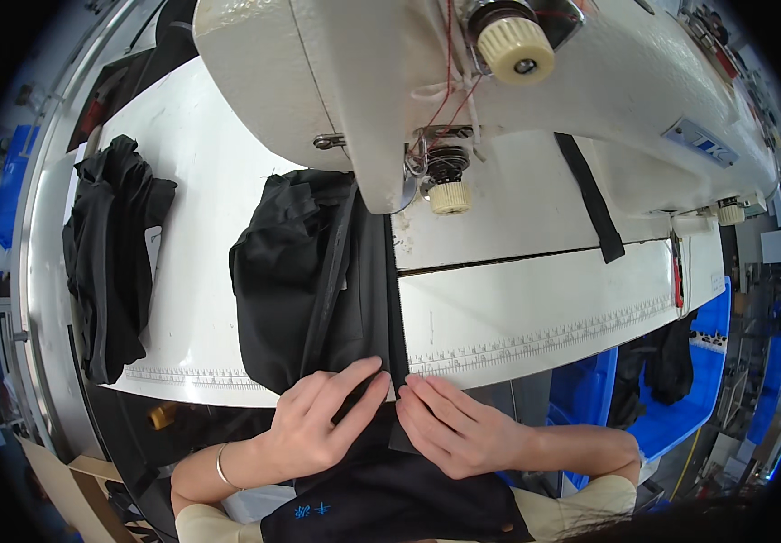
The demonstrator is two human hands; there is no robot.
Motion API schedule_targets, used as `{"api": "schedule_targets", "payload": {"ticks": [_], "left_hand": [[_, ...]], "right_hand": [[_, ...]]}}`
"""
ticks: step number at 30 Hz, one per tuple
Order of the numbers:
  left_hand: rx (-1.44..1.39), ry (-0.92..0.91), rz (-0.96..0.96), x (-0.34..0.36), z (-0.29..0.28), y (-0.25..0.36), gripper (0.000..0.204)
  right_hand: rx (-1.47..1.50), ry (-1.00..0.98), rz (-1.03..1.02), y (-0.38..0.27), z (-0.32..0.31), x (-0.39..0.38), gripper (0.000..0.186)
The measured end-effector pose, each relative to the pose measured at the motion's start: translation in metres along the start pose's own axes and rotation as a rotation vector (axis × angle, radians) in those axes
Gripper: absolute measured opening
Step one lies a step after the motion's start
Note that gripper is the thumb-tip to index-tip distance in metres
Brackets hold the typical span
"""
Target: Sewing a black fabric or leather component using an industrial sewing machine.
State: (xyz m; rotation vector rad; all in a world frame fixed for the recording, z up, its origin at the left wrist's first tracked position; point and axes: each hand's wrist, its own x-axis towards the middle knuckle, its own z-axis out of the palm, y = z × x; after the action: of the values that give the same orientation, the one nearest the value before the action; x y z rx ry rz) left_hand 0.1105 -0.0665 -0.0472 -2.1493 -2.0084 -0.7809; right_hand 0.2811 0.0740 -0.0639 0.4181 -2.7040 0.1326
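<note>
A black fabric piece point(286, 271) lies under the white sewing machine point(282, 63), with a long zipper-like edge point(392, 308) running down to the table's front edge. My left hand point(331, 416) rests its extended, slightly parted fingers on the lower part of the fabric; its thumb is hidden. My right hand point(449, 425) has its fingers together and bent, gripping the fabric's right edge at the table's front. The presser foot area is partly hidden by the machine head and fabric.
A crumpled black fabric bundle point(105, 262) lies on the white table point(182, 299) at left. A black strip point(589, 195) lies right of the needle area, near a red-handled tool point(677, 281). A blue bin point(662, 416) with dark cloth stands below the table at right.
</note>
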Motion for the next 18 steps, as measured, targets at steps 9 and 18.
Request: {"api": "schedule_targets", "payload": {"ticks": [9, 18], "left_hand": [[0.147, -0.057, 0.203, 0.003, 0.004, 0.000, 0.029], [0.104, -0.035, 0.161, 0.002, 0.009, 0.002, 0.038]], "right_hand": [[-0.028, -0.032, -0.025, 0.000, -0.001, 0.001, 0.028], [-0.022, -0.041, -0.032, 0.000, -0.002, 0.002, 0.028]]}}
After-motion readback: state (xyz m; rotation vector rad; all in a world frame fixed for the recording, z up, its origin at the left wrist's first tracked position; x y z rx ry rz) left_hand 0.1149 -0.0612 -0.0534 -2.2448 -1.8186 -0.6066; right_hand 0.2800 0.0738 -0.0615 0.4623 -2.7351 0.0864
